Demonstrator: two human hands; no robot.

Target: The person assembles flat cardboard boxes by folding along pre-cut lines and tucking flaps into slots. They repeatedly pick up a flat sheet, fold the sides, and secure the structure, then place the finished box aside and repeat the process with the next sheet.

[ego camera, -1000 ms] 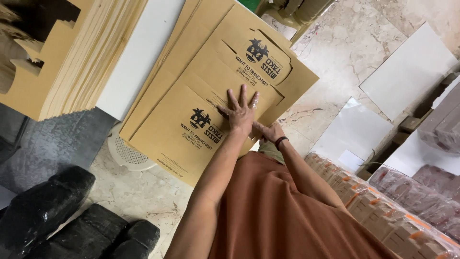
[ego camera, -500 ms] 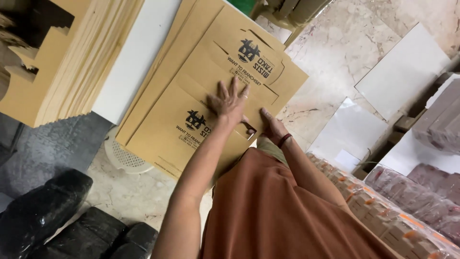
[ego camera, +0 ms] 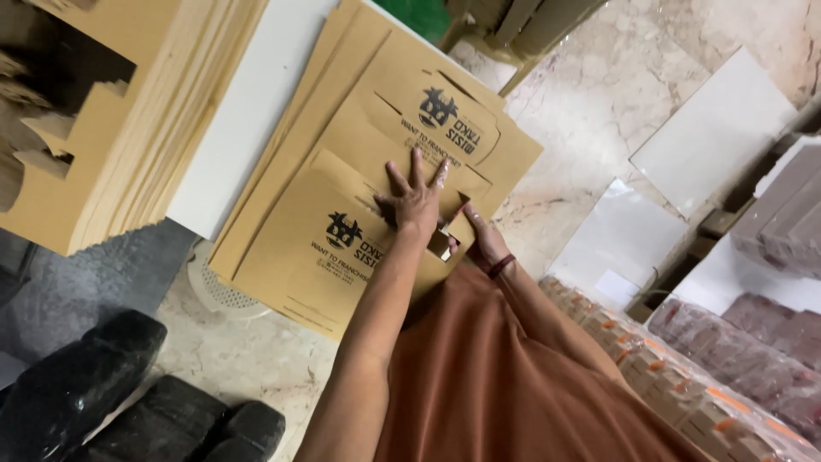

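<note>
Your left hand (ego camera: 416, 198) lies flat, fingers spread wide, on the top flat box (ego camera: 342, 231) of the pile before you. Your right hand (ego camera: 481, 235) grips that box's near edge, fingers tucked under. More cardboard (ego camera: 120, 145) stands to the left.

1. Floor: pale marble-look stone (ego camera: 599, 94) with brown veining, evenly lit, no hard shadows.
2. Left: dark grey textured patch of floor (ego camera: 77, 291).
3. Near left: black plastic-wrapped bundles (ego camera: 77, 385) lying on the floor.
4. Far left: upright stack of flat tan cardboard sheets (ego camera: 128, 120), a white board (ego camera: 248, 120) just beside it.
5. Right: white flat panels (ego camera: 714, 128) lying on the floor.
6. Near right: rows of clear-wrapped packs (ego camera: 735, 376).
7. White perforated round item (ego camera: 218, 291) on the floor, partly covered.
</note>
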